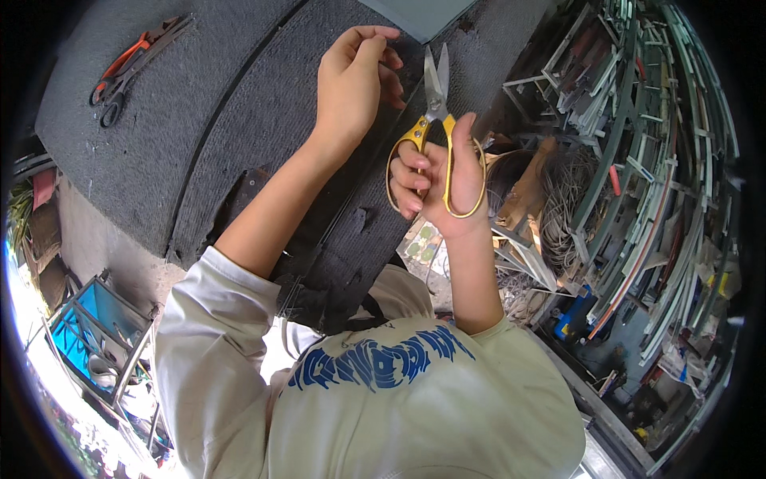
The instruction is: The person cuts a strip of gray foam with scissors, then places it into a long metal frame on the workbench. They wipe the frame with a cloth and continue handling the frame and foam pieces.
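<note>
My right hand [447, 180] grips yellow-handled scissors [435, 104], its fingers through one loop and its thumb by the other. Their silver blades point away from me and stand slightly apart. Close to the left of the blades, my left hand [349, 88] is loosely curled with its fingers apart, and nothing shows in it. Just beyond the blade tips lies the corner of a smooth grey-green sheet [419, 14]. Both hands are over a work table covered in dark grey ribbed cloth [263, 104].
Orange-and-black scissors [132, 72] lie at the table's far left. On the right, a rack [662, 184] is crowded with long metal strips, and a coil of wire [566, 191] sits beside it. A frame with a blue bin [88, 327] stands at the lower left.
</note>
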Demonstrator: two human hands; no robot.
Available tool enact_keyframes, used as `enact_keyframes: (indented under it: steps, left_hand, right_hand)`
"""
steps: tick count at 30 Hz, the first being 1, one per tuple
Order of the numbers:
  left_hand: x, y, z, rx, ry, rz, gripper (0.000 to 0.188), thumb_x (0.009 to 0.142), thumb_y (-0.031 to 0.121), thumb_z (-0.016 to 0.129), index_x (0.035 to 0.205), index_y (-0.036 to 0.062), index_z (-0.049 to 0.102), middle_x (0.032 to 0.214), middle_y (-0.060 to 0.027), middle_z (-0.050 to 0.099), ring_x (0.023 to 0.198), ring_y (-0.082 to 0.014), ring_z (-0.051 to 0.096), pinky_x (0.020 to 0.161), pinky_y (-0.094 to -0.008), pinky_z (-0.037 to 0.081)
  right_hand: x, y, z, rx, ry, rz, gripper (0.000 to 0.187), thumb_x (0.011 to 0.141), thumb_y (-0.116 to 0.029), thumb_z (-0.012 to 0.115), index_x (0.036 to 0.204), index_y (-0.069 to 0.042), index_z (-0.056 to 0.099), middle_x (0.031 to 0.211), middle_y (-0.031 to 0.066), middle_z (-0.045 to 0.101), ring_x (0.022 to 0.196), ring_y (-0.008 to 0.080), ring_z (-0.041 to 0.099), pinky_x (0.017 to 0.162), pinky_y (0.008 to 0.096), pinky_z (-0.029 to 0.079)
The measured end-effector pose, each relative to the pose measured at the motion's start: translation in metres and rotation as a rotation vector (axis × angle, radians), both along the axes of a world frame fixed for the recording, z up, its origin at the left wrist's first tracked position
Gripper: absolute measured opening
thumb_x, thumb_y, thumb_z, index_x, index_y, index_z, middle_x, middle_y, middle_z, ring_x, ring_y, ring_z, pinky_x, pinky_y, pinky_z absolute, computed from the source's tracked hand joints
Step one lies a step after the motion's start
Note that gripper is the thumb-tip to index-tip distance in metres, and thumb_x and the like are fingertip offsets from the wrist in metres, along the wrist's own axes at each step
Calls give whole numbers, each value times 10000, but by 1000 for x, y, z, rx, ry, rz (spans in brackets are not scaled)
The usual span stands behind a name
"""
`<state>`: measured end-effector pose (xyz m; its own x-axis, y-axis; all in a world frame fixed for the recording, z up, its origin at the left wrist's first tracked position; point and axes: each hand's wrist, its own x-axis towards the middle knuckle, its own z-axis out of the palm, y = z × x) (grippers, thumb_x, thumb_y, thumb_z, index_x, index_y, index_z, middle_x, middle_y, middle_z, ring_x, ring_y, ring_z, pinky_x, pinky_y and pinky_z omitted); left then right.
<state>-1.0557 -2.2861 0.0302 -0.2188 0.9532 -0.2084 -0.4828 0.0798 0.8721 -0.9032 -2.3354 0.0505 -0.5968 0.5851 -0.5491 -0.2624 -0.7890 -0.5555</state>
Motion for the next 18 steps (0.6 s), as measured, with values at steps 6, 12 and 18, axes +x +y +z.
enact_keyframes:
  steps: [6,12,18]
  left_hand:
    - [-1,0,4,-26,-11,-30,260,959,195,466,1115,14,571,827,-54,550,619,-140,576,519,-304,529]
    - [-2,1,2,-17,-27,-30,263,962,195,463,1122,12,563,822,-59,550,617,-148,579,517,-306,527]
    - [-1,2,3,6,-53,7,238,968,167,444,1082,-14,549,786,-91,577,511,-144,569,428,-285,493]
  right_hand:
    - [1,1,0,12,-33,38,756,782,-892,177,659,-162,331,539,-35,327,400,139,409,415,286,411]
    - [-1,2,0,-9,-47,10,754,787,-887,174,658,-160,326,537,-33,324,399,137,413,399,284,393]
    - [-3,0,-1,18,-57,-2,752,784,-888,171,656,-162,319,533,-34,314,390,134,404,390,281,386]
